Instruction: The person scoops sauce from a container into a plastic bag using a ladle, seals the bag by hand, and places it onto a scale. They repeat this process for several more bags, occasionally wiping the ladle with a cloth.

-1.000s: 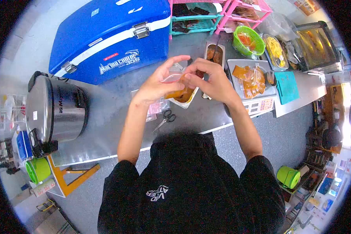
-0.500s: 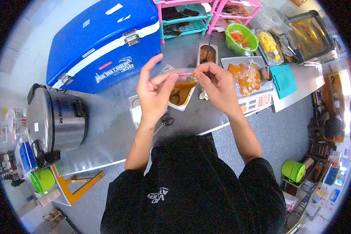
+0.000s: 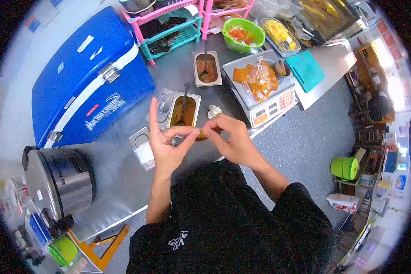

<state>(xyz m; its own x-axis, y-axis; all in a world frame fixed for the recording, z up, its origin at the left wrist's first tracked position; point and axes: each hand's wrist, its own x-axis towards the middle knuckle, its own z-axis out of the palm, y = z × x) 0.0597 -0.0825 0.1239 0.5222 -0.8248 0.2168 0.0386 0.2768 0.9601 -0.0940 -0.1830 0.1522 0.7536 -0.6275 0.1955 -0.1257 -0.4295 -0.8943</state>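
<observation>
Head view: the left hand (image 3: 166, 147) and right hand (image 3: 230, 139) meet above the near edge of the steel table (image 3: 123, 169). Each pinches one end of a small bag (image 3: 201, 133) of orange-brown sauce between thumb and forefinger, and the left hand's other fingers are spread. The bag is held in the air just in front of the sauce tray (image 3: 183, 112), where a spoon (image 3: 185, 93) rests. Filled bags (image 3: 258, 78) already lie piled on the scale (image 3: 271, 107), so part of the work looks done; whether this bag's top is sealed I cannot tell, and the tray still holds sauce
</observation>
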